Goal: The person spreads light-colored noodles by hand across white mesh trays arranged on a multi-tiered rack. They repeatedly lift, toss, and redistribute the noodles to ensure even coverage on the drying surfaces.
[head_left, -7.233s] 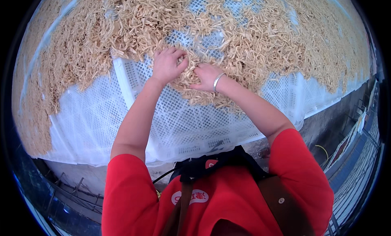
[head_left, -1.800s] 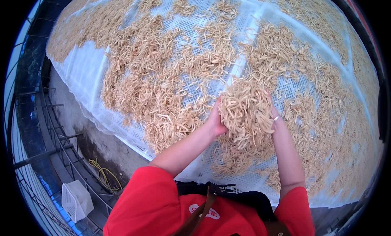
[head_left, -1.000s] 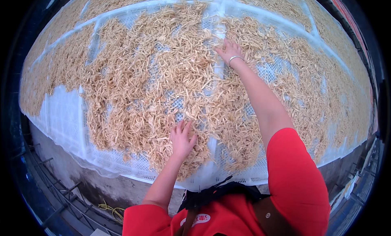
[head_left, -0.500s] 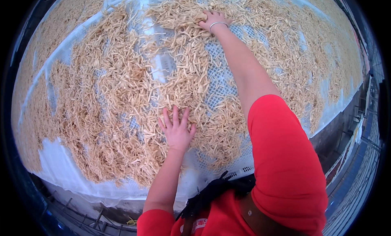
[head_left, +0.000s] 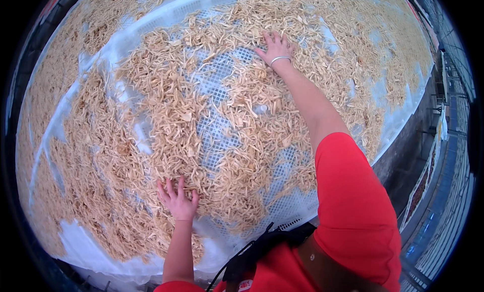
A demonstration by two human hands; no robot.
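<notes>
Pale tan dried strips (head_left: 169,98), thin and curled, lie in loose heaps over a white lattice mesh (head_left: 214,135). My left hand (head_left: 180,203) is at the near side, palm down, its spread fingertips touching the strips. Farther away and to the right, my right hand (head_left: 277,49), with a thin silver bangle at the wrist, rests on the strips with its fingers spread. Neither hand has anything gripped. Bare mesh shows between the heaps, left of my right hand and down the middle.
White sheeting (head_left: 93,246) shows along the near left edge. A raised pale ridge (head_left: 136,32) crosses the far left, with more strips beyond it. A dark strap (head_left: 247,251) hangs at my front. Metal railings (head_left: 433,176) stand beyond the right edge.
The view has shifted. My left hand has moved left and nearer; my right hand is nearer and spread wider. The strips near my right hand are rearranged, baring mesh to its left.
</notes>
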